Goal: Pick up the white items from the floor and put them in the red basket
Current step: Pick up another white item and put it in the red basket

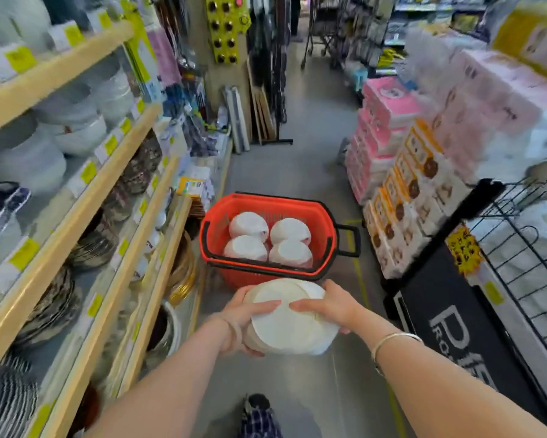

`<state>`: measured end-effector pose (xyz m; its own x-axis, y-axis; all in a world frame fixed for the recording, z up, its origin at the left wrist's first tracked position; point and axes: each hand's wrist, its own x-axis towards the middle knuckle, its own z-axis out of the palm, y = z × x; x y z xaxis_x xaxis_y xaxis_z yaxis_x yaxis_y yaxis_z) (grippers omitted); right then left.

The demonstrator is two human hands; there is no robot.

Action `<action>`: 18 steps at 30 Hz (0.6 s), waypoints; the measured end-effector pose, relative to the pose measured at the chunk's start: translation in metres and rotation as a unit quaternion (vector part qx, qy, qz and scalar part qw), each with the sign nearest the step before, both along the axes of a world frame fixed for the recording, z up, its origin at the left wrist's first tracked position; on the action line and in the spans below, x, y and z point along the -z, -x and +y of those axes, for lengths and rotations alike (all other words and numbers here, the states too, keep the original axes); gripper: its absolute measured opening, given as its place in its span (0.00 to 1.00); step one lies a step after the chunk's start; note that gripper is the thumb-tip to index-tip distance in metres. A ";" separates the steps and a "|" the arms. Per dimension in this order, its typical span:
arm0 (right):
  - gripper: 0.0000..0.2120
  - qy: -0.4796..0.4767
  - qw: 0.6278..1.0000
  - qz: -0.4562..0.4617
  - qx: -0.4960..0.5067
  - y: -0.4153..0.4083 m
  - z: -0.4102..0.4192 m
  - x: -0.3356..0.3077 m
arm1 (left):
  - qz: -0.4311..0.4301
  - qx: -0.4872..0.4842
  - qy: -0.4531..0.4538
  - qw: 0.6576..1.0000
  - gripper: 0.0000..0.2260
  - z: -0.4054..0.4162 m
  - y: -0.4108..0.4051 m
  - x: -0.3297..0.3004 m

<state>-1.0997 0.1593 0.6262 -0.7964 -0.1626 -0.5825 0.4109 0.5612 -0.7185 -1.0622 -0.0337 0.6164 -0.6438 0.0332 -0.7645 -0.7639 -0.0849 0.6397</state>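
White plates (pixel 292 324), a stack of them, are being held tilted above the grey floor (pixel 300 159), just on the near side of the red basket (pixel 267 235). Left hand (pixel 245 314) is gripping the stack's left edge: fingers are lying across the top plate, thumb is curling beneath. Right hand (pixel 330 306) is gripping the right edge likewise, fingers reaching over the top face toward the left hand's fingertips. A bracelet is showing on each wrist.

Red basket is sitting on the floor, black handles folded down along its rim. Four white bowls (pixel 267 240) are lying inside it upside down, two by two, touching one another.

Left of the basket, wooden shelves (pixel 85 191) are carrying bowls and plates with yellow price tags. Right of the basket, pink boxes (pixel 383 128) are standing stacked, and nearer, a black wire rack (pixel 528 235). Below the stack, a shoe (pixel 258 403) and checked trouser leg are showing.
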 end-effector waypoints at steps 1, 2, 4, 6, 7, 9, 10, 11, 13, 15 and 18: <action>0.34 0.005 1.000 0.002 0.007 0.020 -0.001 0.000 | 0.005 0.005 0.000 1.000 0.20 -0.001 0.023 -0.002; 0.33 0.012 1.000 0.003 0.017 0.041 -0.002 0.001 | 0.006 0.008 0.004 1.000 0.21 -0.003 0.047 -0.005; 0.39 0.026 0.999 -0.012 0.042 0.081 0.000 0.004 | -0.002 0.021 0.017 1.000 0.23 -0.002 0.093 -0.010; 0.38 0.044 0.997 -0.027 0.060 0.121 0.002 0.009 | -0.009 0.027 0.022 0.999 0.22 0.002 0.137 -0.011; 0.35 0.054 0.996 -0.033 0.061 0.145 0.004 0.012 | -0.014 0.027 0.025 0.999 0.22 0.003 0.162 -0.008; 0.32 0.065 0.996 -0.036 0.050 0.191 0.005 0.019 | -0.021 0.021 0.029 0.999 0.22 0.005 0.208 0.000; 0.32 0.061 0.997 -0.034 0.039 0.214 0.006 0.024 | -0.025 0.015 0.028 0.999 0.21 0.007 0.230 0.006; 0.33 0.048 0.998 -0.032 0.028 0.240 0.008 0.030 | -0.033 0.008 0.027 0.999 0.21 0.009 0.255 0.015; 0.39 0.030 0.999 -0.030 0.009 0.285 0.012 0.045 | -0.048 -0.009 0.022 0.999 0.22 0.012 0.295 0.028; 0.42 0.024 0.999 -0.041 0.005 0.329 0.016 0.058 | -0.057 -0.017 0.023 0.998 0.24 0.017 0.336 0.041; 0.42 0.013 0.998 -0.055 0.006 0.386 0.017 0.078 | -0.060 -0.024 0.038 0.997 0.32 0.019 0.392 0.061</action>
